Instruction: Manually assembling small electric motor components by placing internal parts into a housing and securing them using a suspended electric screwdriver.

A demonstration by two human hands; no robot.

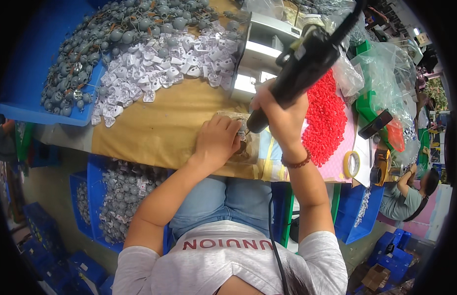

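The handheld tool (307,66) looks smooth plastic, the red pieces (325,118) glossy plastic.

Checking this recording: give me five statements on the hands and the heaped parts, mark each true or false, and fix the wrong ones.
1. The right grip is empty. False: it holds a black handheld tool.
2. The left grip is near the tool's lower tip. True.
3. The parts heaped just right of the right grip are green. False: they are small red parts.
4. A heap of white plastic parts lies beside grey rounded parts. True.
5. A yellow tape roll stands upright left of both hands. False: it lies to their right.
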